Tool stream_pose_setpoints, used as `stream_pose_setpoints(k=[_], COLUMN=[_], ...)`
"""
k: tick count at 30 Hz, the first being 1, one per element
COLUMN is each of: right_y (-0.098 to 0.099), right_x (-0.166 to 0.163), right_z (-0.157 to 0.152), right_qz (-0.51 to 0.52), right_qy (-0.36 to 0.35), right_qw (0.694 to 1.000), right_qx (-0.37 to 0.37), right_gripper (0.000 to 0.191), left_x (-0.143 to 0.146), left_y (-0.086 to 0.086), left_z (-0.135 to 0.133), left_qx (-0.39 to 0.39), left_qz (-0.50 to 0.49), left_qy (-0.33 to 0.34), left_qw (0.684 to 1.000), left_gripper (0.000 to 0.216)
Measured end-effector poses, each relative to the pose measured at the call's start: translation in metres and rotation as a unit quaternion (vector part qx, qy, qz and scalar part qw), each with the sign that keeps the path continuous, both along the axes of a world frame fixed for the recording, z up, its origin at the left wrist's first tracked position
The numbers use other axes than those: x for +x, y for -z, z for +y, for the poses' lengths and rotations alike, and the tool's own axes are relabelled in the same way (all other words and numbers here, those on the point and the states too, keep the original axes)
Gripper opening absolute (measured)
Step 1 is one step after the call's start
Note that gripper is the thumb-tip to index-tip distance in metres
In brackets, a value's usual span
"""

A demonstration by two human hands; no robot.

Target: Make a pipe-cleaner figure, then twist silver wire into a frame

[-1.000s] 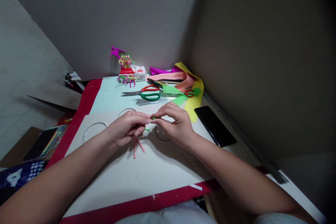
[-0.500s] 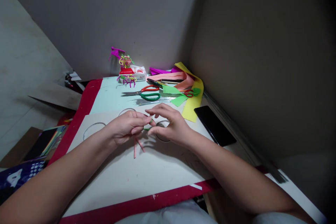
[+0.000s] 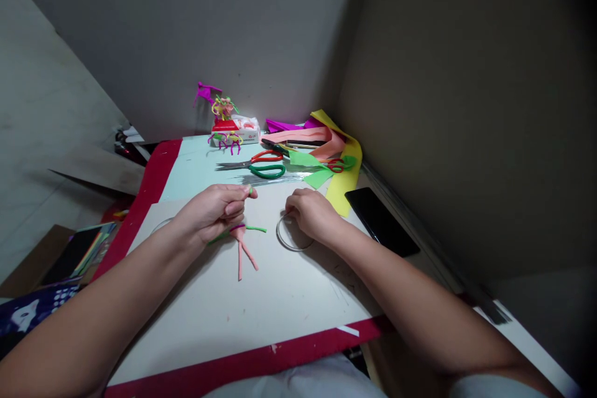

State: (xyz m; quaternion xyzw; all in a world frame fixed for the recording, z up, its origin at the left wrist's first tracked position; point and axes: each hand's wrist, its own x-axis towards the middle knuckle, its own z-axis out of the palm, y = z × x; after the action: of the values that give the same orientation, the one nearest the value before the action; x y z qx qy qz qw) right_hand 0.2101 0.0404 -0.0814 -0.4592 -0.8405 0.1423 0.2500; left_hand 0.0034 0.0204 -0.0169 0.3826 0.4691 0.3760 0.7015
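The left hand (image 3: 209,211) grips a green pipe-cleaner tip (image 3: 250,190) closed; the right hand (image 3: 312,214) curls against a wire ring (image 3: 291,244), its grip unclear.

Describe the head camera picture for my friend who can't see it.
The left hand pinches a small green bit above a pink and green pipe-cleaner figure on a white board, and the right hand rests on a thin wire ring. Green-handled scissors lie beyond.

Nothing can be read clearly — the small white box (image 3: 234,132) at twelve o'clock on the tabletop (image 3: 209,317) bears red print, but it is too small to make out.
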Motion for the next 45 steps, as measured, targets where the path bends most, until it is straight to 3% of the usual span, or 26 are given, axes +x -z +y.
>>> stream_pose_setpoints(k=[4, 8, 13, 18, 24, 30, 32, 38, 45], right_y=[-0.014, -0.028, -0.031, -0.027, -0.021, -0.018, -0.020, -0.028, -0.028], right_x=[-0.001, -0.003, -0.003, -0.003, -0.006, -0.010, -0.011, -0.011, -0.012], right_z=[-0.005, -0.015, -0.016, -0.011, -0.008, -0.008, -0.012, -0.027, -0.030], right_qz=[0.083, 0.247, 0.304, 0.313, 0.369, 0.377, 0.362, 0.255, 0.194], right_qy=[-0.036, -0.099, -0.046, 0.035, 0.048, 0.038, 0.023, -0.065, -0.082], right_qw=[0.995, 0.961, 0.947, 0.948, 0.928, 0.922, 0.931, 0.952, 0.959], right_qx=[0.030, 0.072, 0.093, 0.046, -0.028, -0.079, -0.046, 0.153, 0.190], right_gripper=[0.014, 0.006, 0.006, 0.004, 0.002, 0.006, 0.013, 0.028, 0.017], left_x=[-0.001, 0.005, 0.009, 0.008, 0.010, 0.013, 0.014, 0.017, 0.018], left_y=[-0.005, -0.010, -0.011, -0.010, -0.005, -0.008, -0.010, -0.005, -0.003], left_z=[-0.001, -0.006, -0.010, -0.011, -0.011, -0.016, -0.017, -0.018, -0.019], left_qx=[0.040, 0.003, -0.021, -0.054, -0.048, -0.018, 0.000, 0.062, 0.094], left_qz=[0.020, 0.079, 0.080, 0.043, 0.010, 0.069, 0.096, 0.137, 0.182], left_qy=[-0.033, 0.001, 0.057, 0.053, 0.060, 0.064, 0.065, 0.055, 0.053], left_qw=[0.998, 0.997, 0.995, 0.996, 0.997, 0.995, 0.993, 0.987, 0.977], left_gripper=[0.007, 0.013, 0.015, 0.013, 0.014, 0.015, 0.016, 0.014, 0.013])
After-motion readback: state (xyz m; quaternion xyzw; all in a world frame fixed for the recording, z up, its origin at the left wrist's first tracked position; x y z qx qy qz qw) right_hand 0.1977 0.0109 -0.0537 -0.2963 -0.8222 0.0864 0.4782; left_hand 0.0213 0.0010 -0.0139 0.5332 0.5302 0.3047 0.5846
